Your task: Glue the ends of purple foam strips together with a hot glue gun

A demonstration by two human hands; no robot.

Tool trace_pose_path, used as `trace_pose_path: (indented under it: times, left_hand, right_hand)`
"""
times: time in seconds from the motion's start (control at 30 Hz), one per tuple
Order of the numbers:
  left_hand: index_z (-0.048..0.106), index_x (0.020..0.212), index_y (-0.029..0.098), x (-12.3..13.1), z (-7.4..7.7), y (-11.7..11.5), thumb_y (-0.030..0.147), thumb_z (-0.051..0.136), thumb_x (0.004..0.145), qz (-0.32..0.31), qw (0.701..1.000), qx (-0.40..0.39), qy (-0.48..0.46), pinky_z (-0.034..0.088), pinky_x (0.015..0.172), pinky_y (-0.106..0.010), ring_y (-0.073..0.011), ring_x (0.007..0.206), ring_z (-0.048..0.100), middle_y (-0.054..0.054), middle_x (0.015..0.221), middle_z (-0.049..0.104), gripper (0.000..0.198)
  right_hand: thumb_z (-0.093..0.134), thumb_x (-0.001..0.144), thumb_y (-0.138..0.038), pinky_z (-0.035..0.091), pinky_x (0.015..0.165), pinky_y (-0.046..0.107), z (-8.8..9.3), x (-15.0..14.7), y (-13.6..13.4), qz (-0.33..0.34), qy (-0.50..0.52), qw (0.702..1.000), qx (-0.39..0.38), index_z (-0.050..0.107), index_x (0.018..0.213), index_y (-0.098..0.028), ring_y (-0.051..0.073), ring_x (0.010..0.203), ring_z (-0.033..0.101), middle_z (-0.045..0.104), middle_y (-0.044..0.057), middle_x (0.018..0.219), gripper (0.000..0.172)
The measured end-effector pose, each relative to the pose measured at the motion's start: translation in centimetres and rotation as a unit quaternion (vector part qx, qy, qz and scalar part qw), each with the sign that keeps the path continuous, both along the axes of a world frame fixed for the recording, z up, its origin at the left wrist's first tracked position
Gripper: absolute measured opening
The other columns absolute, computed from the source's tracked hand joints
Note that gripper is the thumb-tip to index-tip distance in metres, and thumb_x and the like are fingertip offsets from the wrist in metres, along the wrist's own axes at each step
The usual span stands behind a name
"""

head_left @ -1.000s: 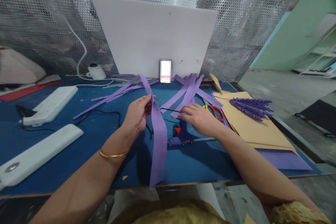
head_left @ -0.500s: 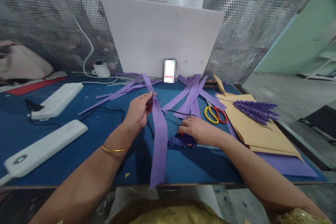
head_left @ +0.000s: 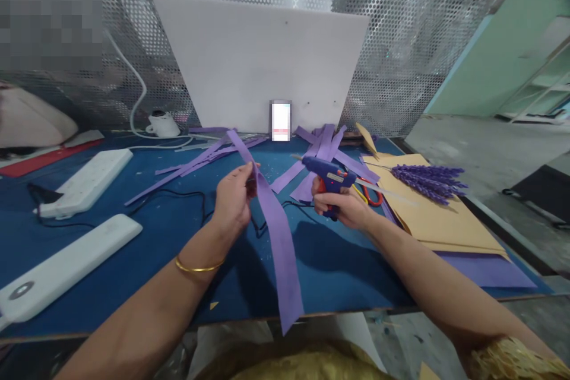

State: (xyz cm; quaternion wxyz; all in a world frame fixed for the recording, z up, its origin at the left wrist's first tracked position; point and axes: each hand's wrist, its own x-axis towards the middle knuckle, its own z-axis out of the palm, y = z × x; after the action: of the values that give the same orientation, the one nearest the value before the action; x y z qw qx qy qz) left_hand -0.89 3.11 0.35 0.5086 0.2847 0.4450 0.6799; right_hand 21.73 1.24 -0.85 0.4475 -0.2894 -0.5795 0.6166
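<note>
A purple strip (head_left: pixel 279 231) is pinched in the left hand (head_left: pixel 232 197), its lower end hanging down at the near edge of the worktop (head_left: pixel 356 279). A glue gun (head_left: pixel 327 168) is gripped by its handle in the right hand (head_left: pixel 345 208), above the worktop, its nozzle pointed leftward. Scissors (head_left: pixel 377 197) are partly hidden behind the right hand.

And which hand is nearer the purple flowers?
Right: the right hand, holding the glue gun, is left of the purple flowers; the left hand, holding a purple strip, farther left.
</note>
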Motion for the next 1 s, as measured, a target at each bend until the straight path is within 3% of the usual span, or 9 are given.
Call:
trace_pose_path:
  times: [0.13,0.23,0.33,0.53,0.7,1.0]
  left_hand:
    - [0.073,0.079,0.015,2.1,-0.6,-1.9,0.044,0.087,0.059,-0.131,0.99,-0.027,0.038,0.04,0.049,-0.019,-0.0083,0.056,0.055,0.002,0.065,0.063,0.038]
    - [0.073,0.078,0.014,2.9,-1.0,-2.7,0.048,0.088,0.057,-0.182,0.981,-0.034,0.049,0.043,0.05,-0.018,-0.008,0.056,0.054,0.002,0.066,0.062,0.042]
    - [0.072,0.074,0.015,3.2,-1.2,-3.0,0.046,0.09,0.054,-0.189,0.98,-0.049,0.038,0.043,0.049,-0.018,-0.0078,0.056,0.053,0.002,0.065,0.061,0.041]
    - [0.071,0.071,0.014,3.7,-1.3,-3.4,0.043,0.09,0.053,-0.187,0.98,-0.063,0.029,0.043,0.05,-0.018,-0.0069,0.056,0.052,0.002,0.065,0.061,0.04]
    - [0.071,0.071,0.013,3.9,-1.6,-3.6,0.042,0.089,0.055,-0.19,0.978,-0.069,0.044,0.042,0.049,-0.018,-0.0071,0.055,0.05,0.002,0.063,0.059,0.038]
    - [0.073,0.075,0.014,3.8,-1.7,-3.8,0.045,0.087,0.058,-0.226,0.97,-0.059,0.063,0.043,0.051,-0.019,-0.0085,0.058,0.053,0.0,0.069,0.063,0.039]
  right_hand:
    - [0.077,0.073,-0.036,0.046,0.059,0.026,-1.0,-1.9,-0.9,-0.128,0.037,0.991,-0.022,0.059,0.081,-0.021,0.017,0.078,0.065,0.064,0.002,0.087,0.025]
    - [0.079,0.073,-0.036,0.044,0.057,0.028,-1.4,-2.5,-1.5,-0.157,0.002,0.987,0.01,0.059,0.074,-0.021,0.017,0.072,0.064,0.063,0.001,0.08,0.025]
    - [0.082,0.068,-0.032,0.045,0.061,0.029,-1.5,-3.0,-2.2,-0.168,-0.027,0.985,0.017,0.059,0.074,-0.021,0.013,0.064,0.056,0.062,-0.002,0.077,0.027]
    - [0.087,0.055,-0.033,0.047,0.066,0.03,-1.8,-4.0,-2.9,-0.193,-0.019,0.981,-0.03,0.058,0.074,-0.021,0.016,0.071,0.057,0.061,-0.002,0.075,0.036]
    - [0.083,0.059,-0.033,0.044,0.059,0.029,-2.3,-4.0,-2.9,-0.197,-0.061,0.978,-0.036,0.06,0.074,-0.019,0.013,0.062,0.053,0.06,-0.002,0.07,0.03]
    - [0.076,0.061,-0.026,0.046,0.062,0.03,-2.5,-3.9,-2.8,-0.213,-0.057,0.975,-0.02,0.056,0.071,-0.02,0.014,0.064,0.055,0.061,-0.002,0.071,0.023]
